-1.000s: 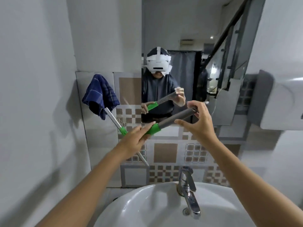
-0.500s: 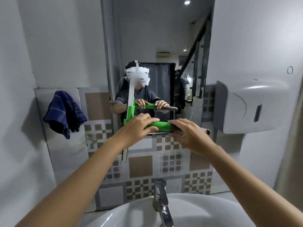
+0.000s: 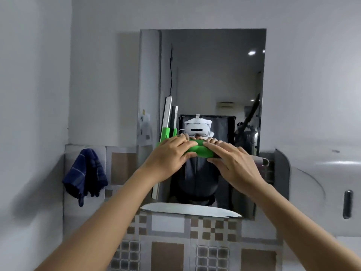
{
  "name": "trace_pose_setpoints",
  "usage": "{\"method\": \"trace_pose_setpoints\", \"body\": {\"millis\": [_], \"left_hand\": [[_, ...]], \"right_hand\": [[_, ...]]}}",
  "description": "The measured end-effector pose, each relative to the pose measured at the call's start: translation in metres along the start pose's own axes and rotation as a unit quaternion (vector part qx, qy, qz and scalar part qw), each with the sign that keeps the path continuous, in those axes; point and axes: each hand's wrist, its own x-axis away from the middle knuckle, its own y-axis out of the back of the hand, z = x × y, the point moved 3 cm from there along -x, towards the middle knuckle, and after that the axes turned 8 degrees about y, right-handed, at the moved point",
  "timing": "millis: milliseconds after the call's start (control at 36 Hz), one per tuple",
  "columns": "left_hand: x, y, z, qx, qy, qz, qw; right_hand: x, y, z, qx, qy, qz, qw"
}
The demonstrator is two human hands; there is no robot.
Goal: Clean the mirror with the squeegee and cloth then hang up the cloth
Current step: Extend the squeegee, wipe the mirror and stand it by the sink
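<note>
A tall wall mirror (image 3: 214, 75) fills the middle of the view and reflects a person in a white headset. Both hands hold a green-and-grey squeegee (image 3: 198, 150) in front of the mirror's lower half. My left hand (image 3: 168, 158) grips the green handle near the blade. My right hand (image 3: 232, 165) wraps the grey part of the handle, whose end sticks out to the right. The blade stands upright at the mirror's left side, close to the glass; contact cannot be told. A dark blue striped cloth (image 3: 85, 175) hangs on the tiled wall at the left.
A white wall dispenser (image 3: 322, 190) projects at the right, close to my right forearm. Patterned brown and white tiles (image 3: 168, 253) cover the wall below the mirror. The grey side wall (image 3: 29, 114) stands close on the left.
The view has tilted up, so the sink and tap have dropped out of sight. Both hands have raised the squeegee, and its blade has turned from slanted to upright at the mirror's left side.
</note>
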Motion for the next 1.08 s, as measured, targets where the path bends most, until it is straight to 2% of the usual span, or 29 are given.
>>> {"method": "trace_pose_setpoints", "body": {"millis": [83, 167, 306, 389, 583, 722, 1083], "left_hand": [[-0.021, 0.008, 0.018, -0.024, 0.024, -0.035, 0.999], [-0.045, 0.017, 0.043, -0.028, 0.101, -0.07, 0.992], [-0.073, 0.023, 0.097, 0.035, 0.205, -0.127, 0.97], [-0.066, 0.012, 0.124, 0.064, 0.24, -0.133, 0.959], [-0.033, -0.031, 0.148, 0.041, 0.231, -0.102, 0.967], [-0.032, -0.038, 0.145, -0.016, 0.227, -0.103, 0.968], [-0.027, -0.046, 0.148, -0.03, 0.235, -0.105, 0.966]], "right_hand": [[-0.03, 0.004, -0.011, 0.03, 0.012, -0.009, 0.999], [-0.067, 0.012, -0.024, 0.064, 0.036, -0.012, 0.997], [-0.129, 0.024, -0.048, 0.135, 0.053, -0.031, 0.989], [-0.157, 0.031, -0.056, 0.133, 0.044, -0.044, 0.989], [-0.203, 0.027, -0.065, 0.133, 0.013, -0.047, 0.99], [-0.218, 0.014, -0.061, 0.134, 0.006, -0.065, 0.989], [-0.244, 0.015, -0.06, 0.16, 0.029, -0.083, 0.983]]}}
